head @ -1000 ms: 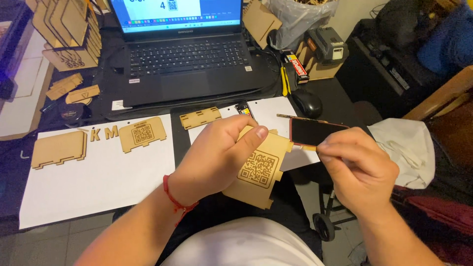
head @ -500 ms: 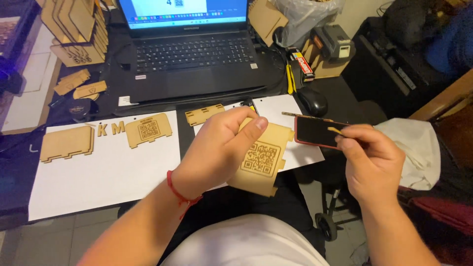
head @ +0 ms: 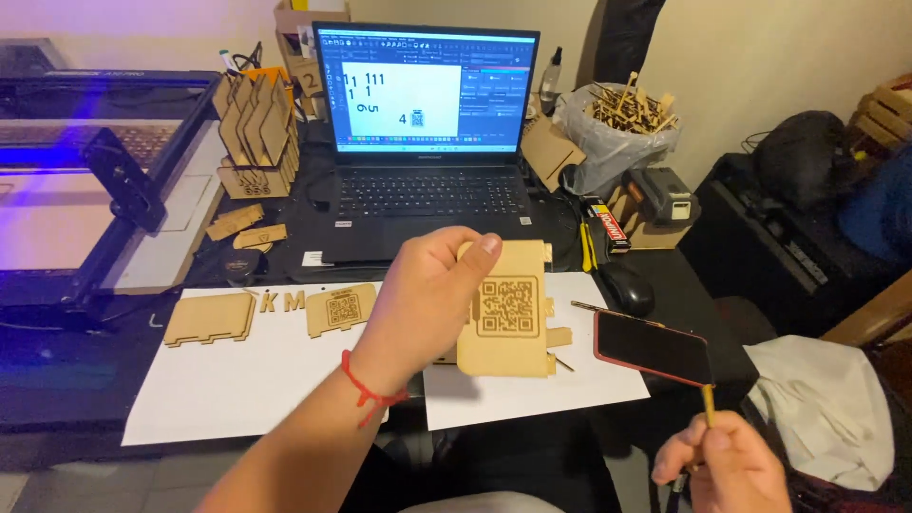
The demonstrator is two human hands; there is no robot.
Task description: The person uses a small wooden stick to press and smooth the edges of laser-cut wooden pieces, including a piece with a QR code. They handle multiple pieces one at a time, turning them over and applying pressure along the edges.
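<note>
Dark desk carries one open laptop and two white sheets; two engraved wooden plaques lie on the left sheet, and one phone lies at the desk edge. Left hand holds one wooden plaque upright above the sheets, thumb and fingers pinching its left edge. Right hand, low right, curls around one thin stick.

Open room on the white paper sheet below the two flat wooden cutouts, and on the bare right sheet under the raised wooden panel. Red phone and mouse block the right edge. Laptop walls off the back of the surface; the laser cutter and the wooden rack crowd the left.
</note>
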